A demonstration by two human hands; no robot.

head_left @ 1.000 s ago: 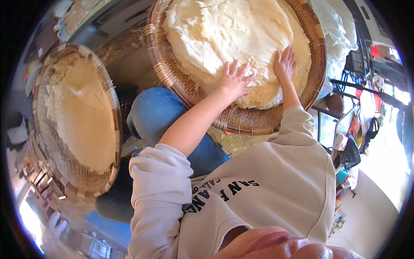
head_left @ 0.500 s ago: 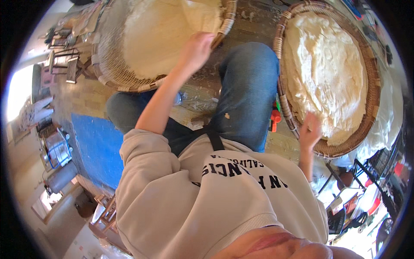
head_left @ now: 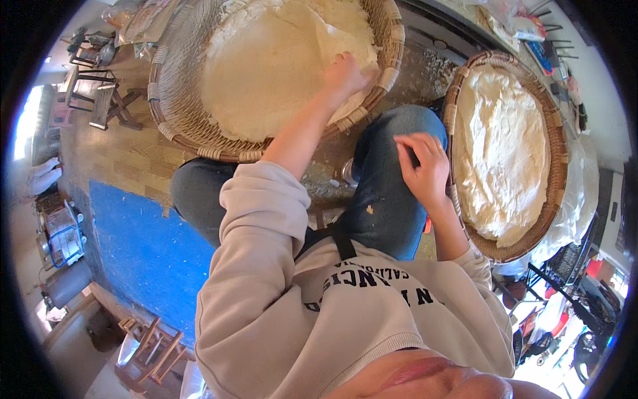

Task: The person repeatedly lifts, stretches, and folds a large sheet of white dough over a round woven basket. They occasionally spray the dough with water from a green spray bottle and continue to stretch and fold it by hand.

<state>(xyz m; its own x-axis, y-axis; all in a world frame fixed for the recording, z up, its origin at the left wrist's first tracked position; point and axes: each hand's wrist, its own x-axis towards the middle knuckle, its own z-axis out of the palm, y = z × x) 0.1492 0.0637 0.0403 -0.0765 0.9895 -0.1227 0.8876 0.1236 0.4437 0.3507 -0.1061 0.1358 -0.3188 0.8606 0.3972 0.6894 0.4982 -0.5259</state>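
Woven trays (head_left: 174,100) — brick floor (head_left: 126,156), seemingly

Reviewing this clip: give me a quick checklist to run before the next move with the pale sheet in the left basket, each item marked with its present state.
1. Left hand on the pale sheet: ok, fingers rest at its folded edge.
2. Grip actually closed on the sheet: cannot tell.
3. Right hand free: ok, empty above the knee.
4. Left basket sitting flat: cannot tell.
5. Right basket out of the way: ok, untouched beside the right hand.
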